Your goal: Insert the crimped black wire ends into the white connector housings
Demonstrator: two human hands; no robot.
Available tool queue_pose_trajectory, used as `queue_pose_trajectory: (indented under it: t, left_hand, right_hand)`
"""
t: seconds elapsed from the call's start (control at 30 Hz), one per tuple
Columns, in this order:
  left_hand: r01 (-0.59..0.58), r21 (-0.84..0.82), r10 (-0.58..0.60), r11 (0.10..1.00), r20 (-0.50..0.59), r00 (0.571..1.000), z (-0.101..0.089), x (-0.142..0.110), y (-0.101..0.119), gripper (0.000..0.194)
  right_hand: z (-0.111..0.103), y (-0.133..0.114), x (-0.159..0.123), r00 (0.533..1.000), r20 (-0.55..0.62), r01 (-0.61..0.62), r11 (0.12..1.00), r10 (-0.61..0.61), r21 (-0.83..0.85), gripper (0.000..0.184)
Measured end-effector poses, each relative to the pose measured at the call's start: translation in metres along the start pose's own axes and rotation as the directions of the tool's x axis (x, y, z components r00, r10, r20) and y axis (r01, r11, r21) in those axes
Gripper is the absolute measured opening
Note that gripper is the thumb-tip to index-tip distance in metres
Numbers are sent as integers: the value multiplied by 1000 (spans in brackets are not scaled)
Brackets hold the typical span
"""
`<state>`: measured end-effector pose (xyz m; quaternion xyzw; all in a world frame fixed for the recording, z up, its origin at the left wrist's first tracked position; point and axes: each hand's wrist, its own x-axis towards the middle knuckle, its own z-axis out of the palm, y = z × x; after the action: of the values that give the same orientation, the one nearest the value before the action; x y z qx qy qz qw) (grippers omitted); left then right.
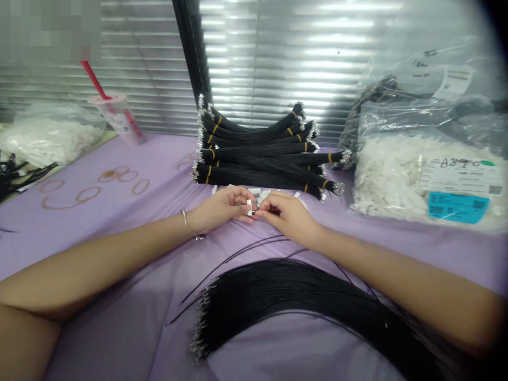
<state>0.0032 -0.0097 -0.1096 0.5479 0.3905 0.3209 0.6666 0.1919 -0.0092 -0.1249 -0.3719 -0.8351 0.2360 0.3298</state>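
Purple cloth (pixel 164 172) over the table, softly creased. Near its far side I see a pale, see-through cup (pixel 116 120) with a printed label, red straw (pixel 94 79) slanting up out of it. In front of the cup, tan rubber bands (pixel 109 174) lie loose: several overlap, others sit apart. Behind, slatted blinds (pixel 146 74), brighter toward the right; a dark upright post (pixel 189 50) divides them, leaning slightly from my angle.

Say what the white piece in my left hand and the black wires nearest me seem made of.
White piece: probably matte plastic, judging by its opaque, blocky look. Black wires: likely plastic sheathing, by its soft sheen; silvery ends suggest metal.
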Motion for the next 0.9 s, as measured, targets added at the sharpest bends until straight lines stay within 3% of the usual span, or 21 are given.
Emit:
queue_pose_trajectory:
  t: [0.53,0.9]
  left_hand:
    - [-8,34,8,999,9,1000,1,1,-1,12]
    - [50,-5,-50,999,14,999,0,4,-1,17]
  right_hand:
    - [-1,2,0,999,23,39,999,-39,-5,9]
    - [3,0,1,998,20,57,998,-57,-2,7]
